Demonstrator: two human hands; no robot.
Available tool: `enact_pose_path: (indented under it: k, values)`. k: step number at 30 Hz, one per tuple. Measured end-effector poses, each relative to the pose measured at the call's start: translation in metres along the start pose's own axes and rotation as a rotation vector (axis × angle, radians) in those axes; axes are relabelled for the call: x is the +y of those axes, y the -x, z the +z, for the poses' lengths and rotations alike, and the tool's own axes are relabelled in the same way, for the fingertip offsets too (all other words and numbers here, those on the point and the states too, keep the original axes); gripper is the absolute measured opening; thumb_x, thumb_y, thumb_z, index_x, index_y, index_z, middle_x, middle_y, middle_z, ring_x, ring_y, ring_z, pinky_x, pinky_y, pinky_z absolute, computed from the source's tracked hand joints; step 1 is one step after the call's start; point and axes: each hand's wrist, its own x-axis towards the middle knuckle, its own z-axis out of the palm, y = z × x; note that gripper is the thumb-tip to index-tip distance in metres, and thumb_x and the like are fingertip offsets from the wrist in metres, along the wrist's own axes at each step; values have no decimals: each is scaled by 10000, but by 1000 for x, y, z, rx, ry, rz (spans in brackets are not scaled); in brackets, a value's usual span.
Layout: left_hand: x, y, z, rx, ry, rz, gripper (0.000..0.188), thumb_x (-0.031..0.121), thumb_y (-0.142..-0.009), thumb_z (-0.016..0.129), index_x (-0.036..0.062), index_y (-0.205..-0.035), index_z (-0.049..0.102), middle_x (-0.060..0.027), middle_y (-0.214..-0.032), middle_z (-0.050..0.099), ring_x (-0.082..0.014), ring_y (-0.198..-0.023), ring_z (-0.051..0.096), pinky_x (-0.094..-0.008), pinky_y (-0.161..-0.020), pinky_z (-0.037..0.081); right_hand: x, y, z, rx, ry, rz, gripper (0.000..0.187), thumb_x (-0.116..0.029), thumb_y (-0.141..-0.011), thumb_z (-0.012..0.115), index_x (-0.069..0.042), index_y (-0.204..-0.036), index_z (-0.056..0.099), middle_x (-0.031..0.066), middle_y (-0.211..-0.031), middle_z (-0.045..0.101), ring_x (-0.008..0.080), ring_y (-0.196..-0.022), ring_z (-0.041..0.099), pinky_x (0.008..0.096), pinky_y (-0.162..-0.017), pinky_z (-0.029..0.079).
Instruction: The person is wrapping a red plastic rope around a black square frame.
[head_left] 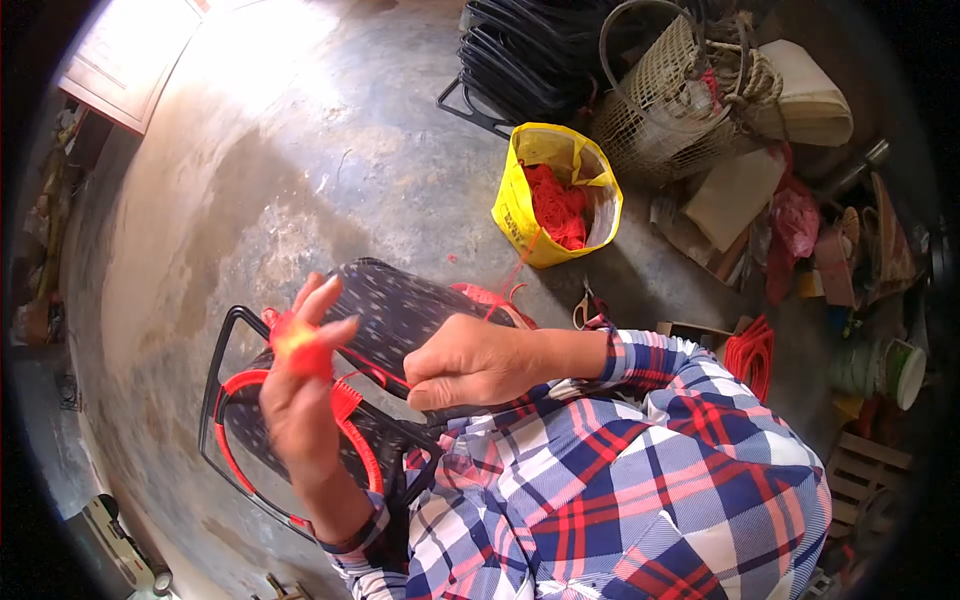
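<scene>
My left hand is raised over my lap, blurred by motion, with a small bundle of red cord between its fingers and thumb. A red strand stretches from there toward my right hand, which is closed in a fist around it. Below my left hand lies a black tubular frame, with a ring beside it partly wrapped in tight red cord. The frame rests across my dark patterned trousers. My left hand and wrist hide part of the ring.
A yellow bag holding tangled red cord stands on the floor ahead. Scissors lie near my right forearm. Stacked black frames and a mesh basket are behind the bag. Red wrapped pieces and a cord spool sit at right.
</scene>
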Motion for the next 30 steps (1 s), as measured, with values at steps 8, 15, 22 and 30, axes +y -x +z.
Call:
enact_pose_path:
  k: [8,15,22,30]
  values:
    - [24,13,3,-576,648,35,425,251,-865,526,-67,-1087,700,-292,-1281,599,-434,-1341,446,-506,-1138,279,1,-3,-17,213,-49,44,358,-291,-985,627,-18,-759,572,-8,-602,442,43,-635,411,282,-548,381]
    - [-10,2,2,-97,-345,-47,382,272,-923,530,-23,-1106,689,-203,-1380,556,-360,-1386,416,-455,-1139,289,-21,0,-10,46,-7,-11,315,-258,-985,612,-14,-788,585,72,-637,517,128,-587,491,306,-556,405]
    - [6,-6,-4,-536,759,307,381,235,-920,485,-66,-987,709,-254,-1336,572,-385,-1298,494,-504,-1084,332,5,1,-15,147,6,80,308,-276,-987,608,-10,-832,593,72,-665,548,145,-619,506,320,-591,420]
    - [-5,10,3,-400,-74,-94,321,172,-886,512,-55,-1046,674,-260,-1234,604,-410,-1271,488,-452,-1076,355,-23,-2,-18,185,-63,-30,316,-254,-970,641,-18,-769,580,15,-600,511,51,-610,442,278,-543,398]
